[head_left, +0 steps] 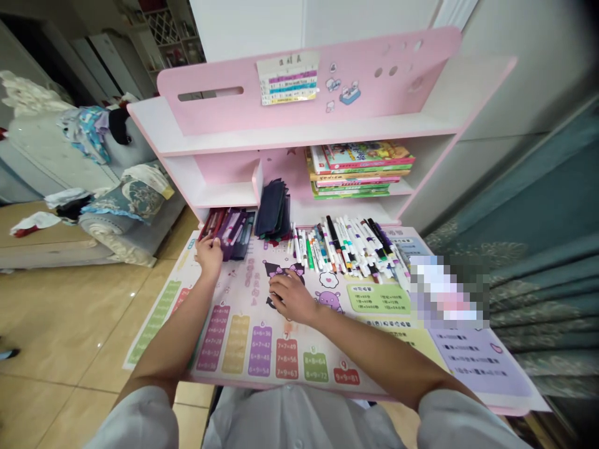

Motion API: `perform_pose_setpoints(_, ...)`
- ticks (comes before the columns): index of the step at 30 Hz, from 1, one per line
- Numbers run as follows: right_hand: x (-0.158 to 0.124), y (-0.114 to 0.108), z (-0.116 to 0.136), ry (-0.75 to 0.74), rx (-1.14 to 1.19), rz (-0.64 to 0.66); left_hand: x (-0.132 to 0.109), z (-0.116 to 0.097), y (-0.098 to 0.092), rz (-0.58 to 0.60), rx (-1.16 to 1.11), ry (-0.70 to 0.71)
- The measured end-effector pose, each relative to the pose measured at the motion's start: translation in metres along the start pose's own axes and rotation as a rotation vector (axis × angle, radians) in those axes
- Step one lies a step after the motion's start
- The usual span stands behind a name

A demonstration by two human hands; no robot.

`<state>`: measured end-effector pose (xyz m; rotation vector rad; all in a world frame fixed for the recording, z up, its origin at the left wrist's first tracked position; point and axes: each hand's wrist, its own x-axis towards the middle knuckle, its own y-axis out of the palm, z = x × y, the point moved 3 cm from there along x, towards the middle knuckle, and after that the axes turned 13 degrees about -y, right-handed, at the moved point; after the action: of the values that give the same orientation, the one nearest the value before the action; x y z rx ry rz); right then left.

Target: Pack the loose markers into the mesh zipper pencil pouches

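At the left back of the desk, my left hand (209, 254) is closed at the near corner of a purple see-through pouch (231, 234) with pens inside. A red pouch (213, 221) and a blue-grey one lie against it. My right hand (291, 298) rests palm down on the printed desk mat (243, 280), its fingers slightly bent and apart, nothing in them. Behind it, a stack of dark blue pouches (272, 209) leans by the shelf. A wide heap of marker pens (349, 246), mostly white with coloured ends, spreads to the right.
A pink and white shelf (299, 140) rises along the desk's back edge, holding a stack of books (358, 174). A blurred-out object (447, 293) lies at the right. A blue-green curtain (538, 249) hangs beside the desk; a sofa with clothes (107, 199) stands left.
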<state>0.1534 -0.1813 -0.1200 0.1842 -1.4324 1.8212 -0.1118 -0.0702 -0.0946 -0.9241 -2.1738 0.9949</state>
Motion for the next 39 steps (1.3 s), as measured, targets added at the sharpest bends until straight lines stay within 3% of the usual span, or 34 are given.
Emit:
perform_pose_setpoints(3,-0.001,0.003,-0.006,0.007,0.022,0.021,-0.001,-0.002,0.012,-0.019,-0.046,-0.141)
perform_pose_setpoints(8,-0.002,0.006,-0.011,0.018,0.056,0.0,-0.013,-0.004,0.012,-0.043,-0.068,-0.16)
perform_pose_setpoints(11,-0.002,0.006,-0.012,0.034,0.068,-0.001,-0.022,-0.013,0.001,-0.13,-0.055,-0.103)
perform_pose_setpoints(13,-0.002,0.006,-0.013,0.04,0.071,0.003,-0.027,-0.031,-0.005,-0.172,-0.029,0.021)
perform_pose_setpoints(16,-0.002,0.006,-0.012,0.037,0.062,0.002,-0.033,-0.07,-0.001,-0.01,0.012,0.177)
perform_pose_setpoints(19,-0.003,0.004,-0.012,0.025,0.035,-0.003,-0.032,-0.103,0.011,0.216,0.078,0.178)
perform_pose_setpoints(22,-0.004,0.002,-0.013,0.016,0.013,0.009,-0.029,-0.118,0.019,0.242,0.11,0.158)
perform_pose_setpoints(28,-0.001,0.002,-0.014,0.026,0.007,0.046,-0.028,-0.122,0.021,0.234,0.027,0.078)
perform_pose_setpoints(39,0.0,0.002,-0.013,0.035,0.005,0.049,-0.029,-0.129,0.005,0.169,-0.07,0.042)
